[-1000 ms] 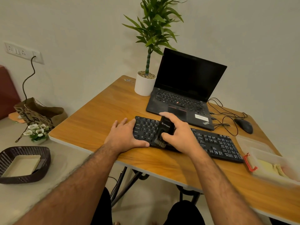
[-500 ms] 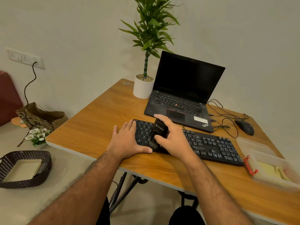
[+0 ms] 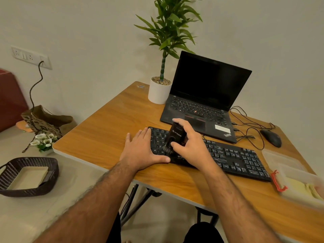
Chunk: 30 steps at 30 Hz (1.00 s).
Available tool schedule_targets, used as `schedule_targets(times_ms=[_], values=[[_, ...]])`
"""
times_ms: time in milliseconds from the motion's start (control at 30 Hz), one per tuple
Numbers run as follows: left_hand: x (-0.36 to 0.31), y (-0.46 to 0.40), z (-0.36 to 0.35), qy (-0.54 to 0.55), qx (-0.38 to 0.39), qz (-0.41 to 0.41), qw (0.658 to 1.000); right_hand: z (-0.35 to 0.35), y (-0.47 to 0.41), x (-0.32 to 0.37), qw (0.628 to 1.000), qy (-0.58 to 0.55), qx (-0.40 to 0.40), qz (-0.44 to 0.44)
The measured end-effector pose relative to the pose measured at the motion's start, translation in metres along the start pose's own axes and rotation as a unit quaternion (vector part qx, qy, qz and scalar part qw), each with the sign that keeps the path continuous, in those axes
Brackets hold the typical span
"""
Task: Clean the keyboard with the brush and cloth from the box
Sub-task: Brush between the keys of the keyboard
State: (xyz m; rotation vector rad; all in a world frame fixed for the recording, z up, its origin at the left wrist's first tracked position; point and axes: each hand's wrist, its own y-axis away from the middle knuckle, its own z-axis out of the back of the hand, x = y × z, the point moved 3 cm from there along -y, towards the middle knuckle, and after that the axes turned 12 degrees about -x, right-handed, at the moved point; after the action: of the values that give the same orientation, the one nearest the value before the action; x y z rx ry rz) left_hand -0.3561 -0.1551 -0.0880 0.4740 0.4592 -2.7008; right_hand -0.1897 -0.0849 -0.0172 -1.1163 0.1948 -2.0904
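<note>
Black brush (image 3: 174, 139) is gripped by the right hand (image 3: 191, 146); the left hand (image 3: 142, 151) lies flat, holding the keyboard (image 3: 236, 158) at nine o'clock. Hard brushing might pop keys.

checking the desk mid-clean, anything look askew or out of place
Nothing damaged or spilled. The keyboard lies at a slant to the table edge, and the mouse cable loops loosely beside the laptop.

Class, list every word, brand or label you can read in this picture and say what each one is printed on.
"ThinkPad": on the laptop, near right corner of its palm rest.
"STEDA..." with a logo: on the black brush; last letters unclear.
White sticker on the laptop palm rest: too small to read.
Keyboard key legends: mostly blurred.
Print at the keyboard's front edge: unreadable.
</note>
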Motion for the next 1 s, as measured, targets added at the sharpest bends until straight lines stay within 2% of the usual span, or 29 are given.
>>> schedule_targets(times_ms=[200,400,533,633,700,800,1000], values=[[-0.001,0.000,0.000,0.002,-0.005,0.004,1.000,-0.001,-0.008,-0.006,0.998,0.047,-0.050,0.003],[0.002,-0.002,-0.002,0.012,-0.009,0.008,1.000,-0.003,-0.012,-0.005,0.999,-0.041,0.008,-0.019],[0.000,0.000,0.000,0.009,-0.004,0.008,1.000,-0.004,-0.022,-0.012,0.999,0.016,-0.042,-0.021],[0.000,0.000,-0.001,0.006,-0.006,0.008,1.000,-0.008,-0.020,-0.013,0.998,-0.015,-0.058,-0.036],[0.000,0.000,-0.001,0.007,-0.008,0.008,1.000,-0.010,-0.016,-0.012,0.998,-0.041,-0.041,-0.037],[0.000,-0.001,-0.001,0.010,-0.009,0.012,1.000,-0.009,-0.018,-0.009,0.999,-0.029,-0.008,-0.017],[-0.001,0.000,0.000,0.005,-0.001,0.014,1.000,-0.009,-0.032,-0.008,0.999,-0.008,0.031,-0.038]])
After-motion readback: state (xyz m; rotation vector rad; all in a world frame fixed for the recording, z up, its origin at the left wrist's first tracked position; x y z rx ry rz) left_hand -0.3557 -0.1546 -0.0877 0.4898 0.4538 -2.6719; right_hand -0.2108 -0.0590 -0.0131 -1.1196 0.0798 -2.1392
